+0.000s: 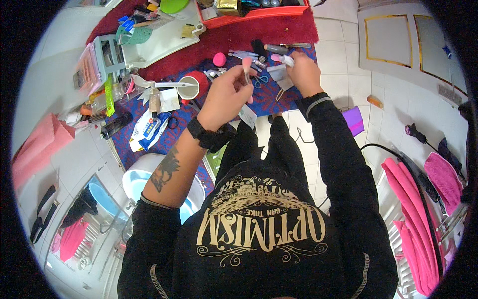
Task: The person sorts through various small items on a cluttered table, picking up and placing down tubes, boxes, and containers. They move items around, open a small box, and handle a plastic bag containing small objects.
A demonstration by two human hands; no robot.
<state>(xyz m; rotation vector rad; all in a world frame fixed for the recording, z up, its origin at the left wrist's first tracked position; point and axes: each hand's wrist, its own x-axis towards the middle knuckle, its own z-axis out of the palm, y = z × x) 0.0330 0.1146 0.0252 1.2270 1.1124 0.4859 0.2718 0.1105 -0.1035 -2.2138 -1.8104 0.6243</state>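
My left hand [229, 91], with a black band at the wrist, grips a makeup brush [247, 64] with pink bristles pointing up. My right hand [303, 71] holds a small white item [287, 61] with a pink end; its exact kind is unclear. Below it on the patterned cloth lies a whitish packet or wipe [279, 74]. Between the hands are blue-handled scissors [260, 80] and several pale slender tools [242, 55]. A round pink sponge [219, 59] sits beyond my left hand. Tweezers [279, 95] lie near the cloth's front edge.
A red cup [201, 84], a foundation bottle [154, 100] and a wipes pack [150, 129] stand or lie at left. Behind are a white tray [157, 48], a green basket [135, 35] and a red box [257, 19]. A white basin [140, 179] is below left.
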